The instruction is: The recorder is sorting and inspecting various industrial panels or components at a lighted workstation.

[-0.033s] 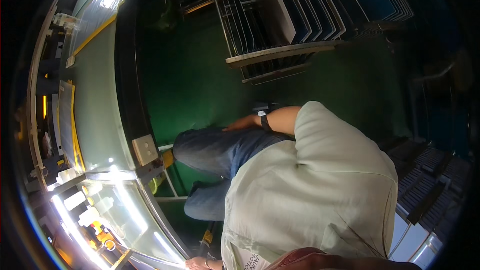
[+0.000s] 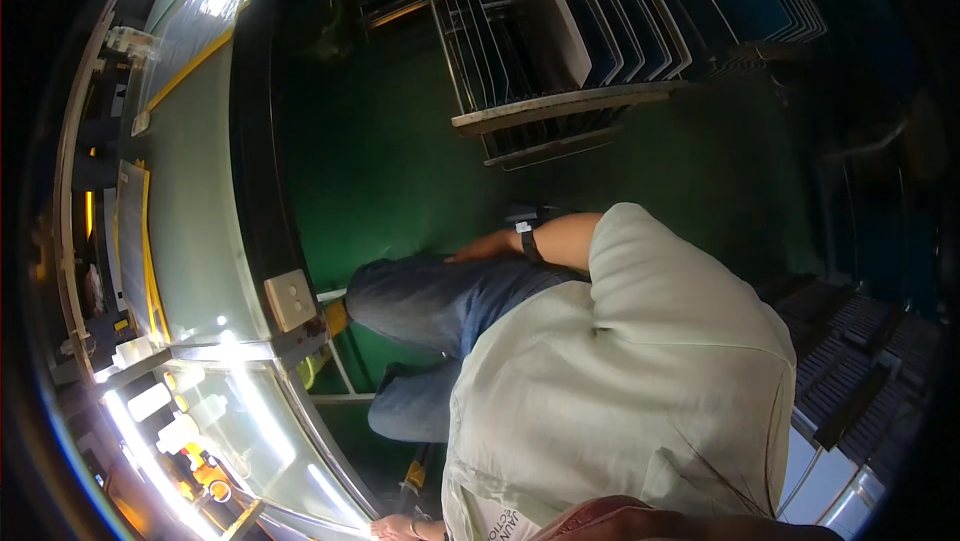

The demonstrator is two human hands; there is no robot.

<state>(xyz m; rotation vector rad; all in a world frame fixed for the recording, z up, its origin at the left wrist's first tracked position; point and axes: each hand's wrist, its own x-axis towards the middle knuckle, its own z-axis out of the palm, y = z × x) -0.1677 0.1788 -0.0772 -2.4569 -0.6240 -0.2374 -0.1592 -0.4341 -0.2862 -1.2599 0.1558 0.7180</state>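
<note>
My right hand (image 2: 485, 246), with a dark-strapped watch (image 2: 527, 241) at its wrist, lies flat on the thigh of my blue jeans (image 2: 420, 296). It holds nothing. At the bottom of the view my left hand (image 2: 396, 528) touches the edge of a brightly lit glass-topped table (image 2: 285, 421). Only part of that hand shows; its fingers appear laid out along the edge, with nothing seen in them. White bottles (image 2: 178, 433) stand across the lit glass, away from both hands.
A long pale worktop (image 2: 190, 241) runs up the left, carrying a yellow-edged sheet (image 2: 133, 241) and clear film (image 2: 205, 26). A socket box (image 2: 290, 301) sits at its near edge. A rack of upright panels (image 2: 560, 106) stands on the green floor (image 2: 370, 161). Dark slatted stacks (image 2: 860, 341) are at right.
</note>
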